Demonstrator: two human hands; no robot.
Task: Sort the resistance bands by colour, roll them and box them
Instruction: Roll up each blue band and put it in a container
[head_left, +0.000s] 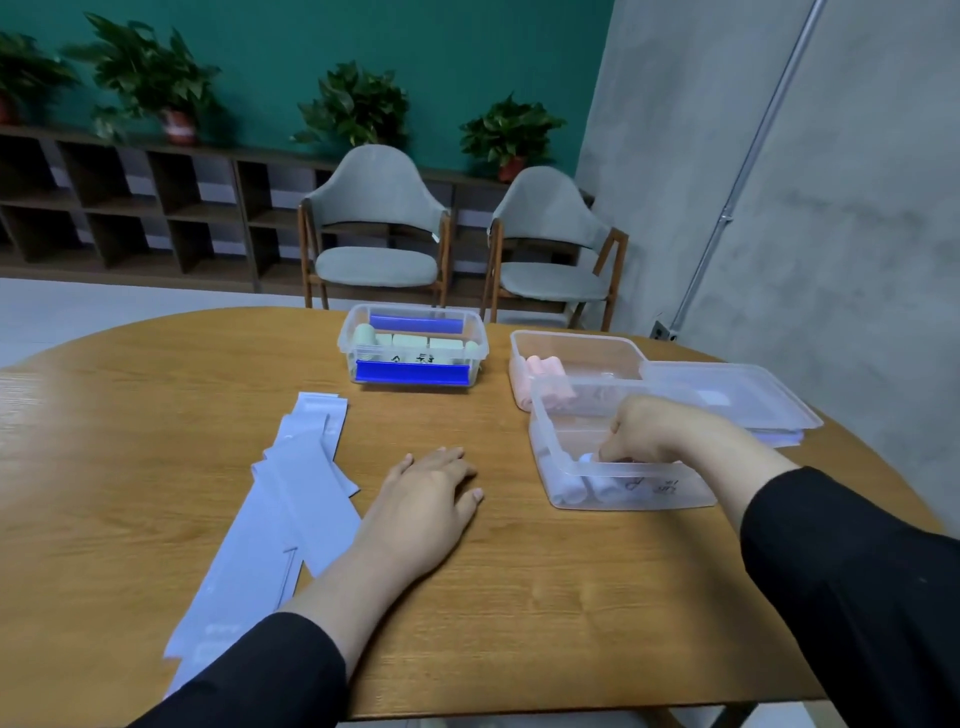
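Clear plastic blurred my right hand (657, 428) inside the near box (566, 467) at three o'clock; I couldn't tell its grip. Left hand (426, 493) lay spread flat on the wooden table (156, 415), flat lilac bands (291, 499) at nine.

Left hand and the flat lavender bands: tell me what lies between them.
Nothing. In the head view the left hand rests palm down on the wooden table, right beside the flat lavender bands; its wrist overlaps their edge, leaving no gap.

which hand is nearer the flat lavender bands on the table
Left. The left hand rests flat on the table just right of the bands; the right hand is inside the near clear box.
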